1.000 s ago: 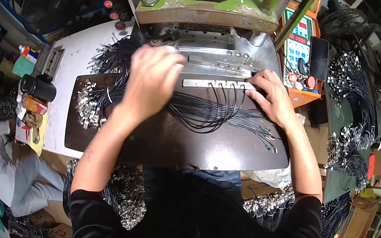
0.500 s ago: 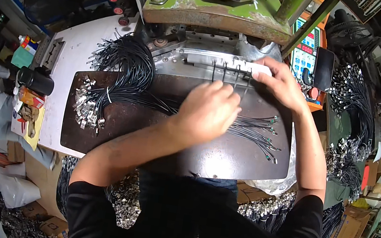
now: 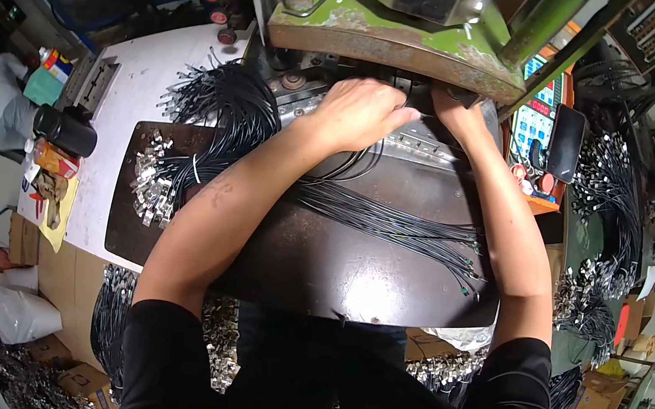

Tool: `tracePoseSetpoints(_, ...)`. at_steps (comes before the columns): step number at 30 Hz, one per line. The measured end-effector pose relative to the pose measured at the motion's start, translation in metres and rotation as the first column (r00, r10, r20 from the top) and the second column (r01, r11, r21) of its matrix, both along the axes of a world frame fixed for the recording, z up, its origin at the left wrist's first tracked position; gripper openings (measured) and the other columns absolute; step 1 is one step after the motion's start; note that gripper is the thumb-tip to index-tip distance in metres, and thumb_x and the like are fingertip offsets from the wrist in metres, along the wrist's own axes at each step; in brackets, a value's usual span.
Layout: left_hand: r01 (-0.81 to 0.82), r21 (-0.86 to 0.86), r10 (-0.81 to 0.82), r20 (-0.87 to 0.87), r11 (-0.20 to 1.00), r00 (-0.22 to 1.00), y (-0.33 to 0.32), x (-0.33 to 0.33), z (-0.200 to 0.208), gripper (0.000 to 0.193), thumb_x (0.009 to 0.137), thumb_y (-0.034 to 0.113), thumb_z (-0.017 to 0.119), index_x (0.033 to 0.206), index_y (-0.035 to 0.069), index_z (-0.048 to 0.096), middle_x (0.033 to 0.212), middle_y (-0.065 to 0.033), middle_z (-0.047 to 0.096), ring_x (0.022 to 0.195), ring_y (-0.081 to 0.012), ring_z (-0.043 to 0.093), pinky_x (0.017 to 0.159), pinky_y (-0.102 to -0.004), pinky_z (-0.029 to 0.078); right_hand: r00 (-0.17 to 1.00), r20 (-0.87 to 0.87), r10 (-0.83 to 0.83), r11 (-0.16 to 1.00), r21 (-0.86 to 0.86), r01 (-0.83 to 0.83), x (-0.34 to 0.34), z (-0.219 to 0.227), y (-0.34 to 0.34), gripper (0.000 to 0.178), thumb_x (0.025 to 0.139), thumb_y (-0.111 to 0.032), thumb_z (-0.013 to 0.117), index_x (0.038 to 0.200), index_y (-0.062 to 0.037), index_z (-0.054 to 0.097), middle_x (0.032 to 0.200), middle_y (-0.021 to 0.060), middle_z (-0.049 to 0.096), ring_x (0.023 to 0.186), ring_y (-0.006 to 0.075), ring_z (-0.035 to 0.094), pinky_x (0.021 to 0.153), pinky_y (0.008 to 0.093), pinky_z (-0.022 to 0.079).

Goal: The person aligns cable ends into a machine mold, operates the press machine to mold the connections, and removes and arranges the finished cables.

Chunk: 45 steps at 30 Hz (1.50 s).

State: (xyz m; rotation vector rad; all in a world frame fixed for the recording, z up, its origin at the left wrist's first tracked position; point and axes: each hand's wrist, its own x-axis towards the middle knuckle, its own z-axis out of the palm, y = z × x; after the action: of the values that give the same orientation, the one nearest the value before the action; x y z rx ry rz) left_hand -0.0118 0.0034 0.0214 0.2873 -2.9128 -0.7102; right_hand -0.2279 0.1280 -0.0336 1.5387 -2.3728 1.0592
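My left hand (image 3: 362, 112) is over the metal plate at the foot of the press, fingers curled forward and thumb pointing right. What its fingers close on is hidden beneath it. Thin black cables (image 3: 369, 164) loop down from under this hand. Under the press's front beam, my right hand (image 3: 456, 112) reaches in, its fingers out of sight. A metal bar with holes (image 3: 425, 146) lies between the two wrists. On the dark work plate (image 3: 368, 274) a bundle of black cables (image 3: 392, 223) stretches rightward, with metal connectors (image 3: 153, 183) at its left end.
The green press (image 3: 401, 50) stands over both hands. At its right are a control panel (image 3: 535, 108), a phone (image 3: 565, 143) and red buttons (image 3: 547, 183). A heap of black cables (image 3: 233, 97) lies left. Further left stands a black cup (image 3: 65, 130). More cable bundles (image 3: 616, 197) hang at the right.
Both hands have moved forward to the press. The white bar that my right hand held is now out of sight. My left hand has left the cables over the dark plate, and the view has shifted slightly.
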Motion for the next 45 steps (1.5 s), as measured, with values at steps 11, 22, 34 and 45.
tracePoseSetpoints(11,-0.195,-0.282,0.055,-0.438,0.939,0.897,-0.016,0.003,-0.032,0.063,0.111,0.045,0.048,0.152,-0.003,0.052,0.147,-0.0259,0.061,0.134,-0.0463,0.057,0.113,-0.0541,0.044,0.954,-0.278,0.112,0.966,0.257,-0.039,0.052,0.026,0.023,0.054,0.1,-0.011,0.06,0.153,-0.0061,0.055,0.14,0.0284,0.065,0.119,0.0486,0.066,0.098,0.0527,0.053)
tracePoseSetpoints(22,0.129,0.198,-0.083,-0.225,0.972,0.971,0.033,0.227,0.003,0.066,0.093,0.029,0.081,0.152,0.008,0.058,0.164,-0.0154,0.049,0.15,-0.0361,0.049,0.122,-0.0481,0.042,0.909,0.176,-0.378,0.921,0.167,0.351,0.094,0.037,0.246,0.032,0.098,0.001,0.063,0.13,-0.0014,0.065,0.12,0.0142,0.064,0.109,0.0304,0.066,0.102,0.0414,0.053)
tracePoseSetpoints(34,0.027,-0.522,0.013,0.074,0.852,0.997,0.05,0.333,-0.027,0.085,0.073,0.028,0.09,0.152,0.016,0.06,0.167,-0.0172,0.046,0.152,-0.0405,0.046,0.125,-0.0541,0.038,0.731,0.515,-0.447,0.843,0.516,0.152,0.228,-0.031,0.361,0.03,0.095,-0.01,0.073,0.122,0.0012,0.074,0.113,0.0151,0.079,0.097,0.0271,0.073,0.086,0.0384,0.059)
tracePoseSetpoints(45,0.252,-0.116,-0.277,-0.377,0.961,0.883,0.093,0.193,0.021,0.042,0.089,0.013,0.077,0.129,0.002,0.071,0.127,-0.0136,0.072,0.1,-0.0295,0.071,0.085,-0.0377,0.056,0.677,0.572,-0.463,0.827,0.553,0.098,0.24,0.018,0.35,0.046,0.092,-0.014,0.08,0.131,0.0043,0.068,0.117,0.0145,0.077,0.099,0.0245,0.071,0.089,0.036,0.058)
